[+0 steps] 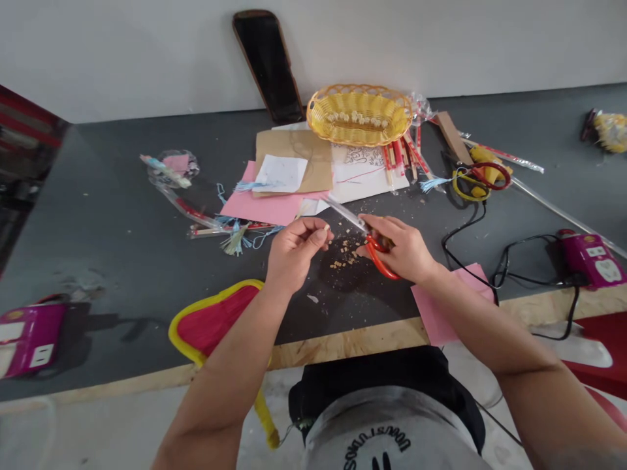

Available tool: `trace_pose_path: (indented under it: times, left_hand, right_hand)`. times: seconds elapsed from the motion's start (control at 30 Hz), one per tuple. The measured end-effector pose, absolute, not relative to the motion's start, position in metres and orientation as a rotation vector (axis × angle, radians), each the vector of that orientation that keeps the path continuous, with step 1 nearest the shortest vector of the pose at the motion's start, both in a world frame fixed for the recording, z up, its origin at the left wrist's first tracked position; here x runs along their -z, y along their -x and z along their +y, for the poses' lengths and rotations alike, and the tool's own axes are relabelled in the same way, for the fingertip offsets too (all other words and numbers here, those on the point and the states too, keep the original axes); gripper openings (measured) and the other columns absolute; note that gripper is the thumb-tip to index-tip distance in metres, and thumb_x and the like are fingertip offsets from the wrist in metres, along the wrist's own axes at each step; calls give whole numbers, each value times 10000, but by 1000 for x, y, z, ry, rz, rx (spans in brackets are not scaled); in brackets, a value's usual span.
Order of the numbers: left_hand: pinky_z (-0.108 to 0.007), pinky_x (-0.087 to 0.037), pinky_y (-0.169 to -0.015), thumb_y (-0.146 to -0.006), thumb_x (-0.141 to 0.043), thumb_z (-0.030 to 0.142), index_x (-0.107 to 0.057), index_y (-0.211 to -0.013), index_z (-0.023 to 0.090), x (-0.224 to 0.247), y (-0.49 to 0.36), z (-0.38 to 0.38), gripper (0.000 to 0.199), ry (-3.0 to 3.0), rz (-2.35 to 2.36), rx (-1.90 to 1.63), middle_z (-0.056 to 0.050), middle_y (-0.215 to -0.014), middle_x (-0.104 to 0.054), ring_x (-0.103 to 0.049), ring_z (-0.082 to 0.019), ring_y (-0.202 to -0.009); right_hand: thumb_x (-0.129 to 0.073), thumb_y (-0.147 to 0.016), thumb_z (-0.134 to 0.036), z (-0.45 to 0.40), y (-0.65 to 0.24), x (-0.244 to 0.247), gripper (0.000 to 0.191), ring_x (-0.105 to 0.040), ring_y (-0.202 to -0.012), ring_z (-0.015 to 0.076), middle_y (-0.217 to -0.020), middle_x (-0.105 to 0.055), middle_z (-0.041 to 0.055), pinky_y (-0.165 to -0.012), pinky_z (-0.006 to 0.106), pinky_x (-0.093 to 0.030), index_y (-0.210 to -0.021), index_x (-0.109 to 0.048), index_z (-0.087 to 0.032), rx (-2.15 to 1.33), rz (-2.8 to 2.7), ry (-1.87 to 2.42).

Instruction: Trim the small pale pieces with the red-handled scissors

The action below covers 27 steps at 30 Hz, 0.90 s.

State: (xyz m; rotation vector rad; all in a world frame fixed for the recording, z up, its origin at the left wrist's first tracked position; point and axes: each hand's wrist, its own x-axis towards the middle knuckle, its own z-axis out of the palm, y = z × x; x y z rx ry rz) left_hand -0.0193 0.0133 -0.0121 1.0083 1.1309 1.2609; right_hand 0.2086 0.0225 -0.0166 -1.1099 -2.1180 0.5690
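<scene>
My left hand (300, 251) is closed in a pinch on a small pale piece (326, 228), too small to name. In my right hand (404, 247) is a pair of scissors (379, 258) with red-orange handles. Their blades point up and left, apart from the piece; whether the blades are parted I cannot tell. Below and between both hands, tan crumbs (344, 256) lie scattered on the dark grey table (343, 307). Under my left forearm is a red fan-shaped piece with a yellow edge (215, 320), partly hidden.
Behind my hands lie pink paper (274, 207), brown card (318, 156) and a yellow basket (360, 134) holding small pale bits. A phone (269, 65) leans on the wall. Rightward are more scissors (490, 176), a cable (460, 228) and a purple box (592, 260); another purple box (32, 339) stands left.
</scene>
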Motion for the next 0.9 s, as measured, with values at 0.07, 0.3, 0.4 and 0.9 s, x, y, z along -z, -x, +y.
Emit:
trace_pose_path:
  times: [0.07, 0.3, 0.4, 0.9]
  left_hand:
    - [-227, -497, -607, -695, -890, 408, -745, -839, 184, 10, 17, 15, 303, -934, 1090, -1285, -23, -723, -715, -594, -104, -617]
    - [-222, -477, -574, -616, -936, 390, -740, -792, 183, 7, 11, 15, 335, -836, 1020, -1252, 6, -642, -660, -554, -90, -570]
    - [-239, -486, -585, -633, -922, 416, -739, -803, 188, 6, 9, 13, 339, -851, 1026, -1209, 3, -642, -664, -565, -100, -576]
    - [-227, -477, -552, -608, -933, 416, -738, -767, 185, 10, 10, 14, 342, -837, 1079, -1185, -2, -634, -683, -562, -93, -549]
  right_hand:
    - [-686, -886, -524, 23, -209, 14, 559, -657, -960, 238, -1054, -686, 96, -882, 401, -578, -1344, -604, -214, -515, -2127, 1125]
    - [-698, -870, -526, 19, -203, 13, 577, -617, -1056, 298, -1098, -649, 135, -942, 472, -555, -1326, -602, -185, -446, -2308, 1121]
    - [-701, -873, -507, 17, -202, 14, 564, -622, -1057, 291, -1101, -654, 126, -938, 465, -556, -1337, -595, -204, -459, -2302, 1133]
    - [-683, -888, -508, 17, -201, 14, 546, -656, -1053, 284, -1100, -686, 133, -948, 458, -563, -1318, -613, -178, -461, -2300, 1095]
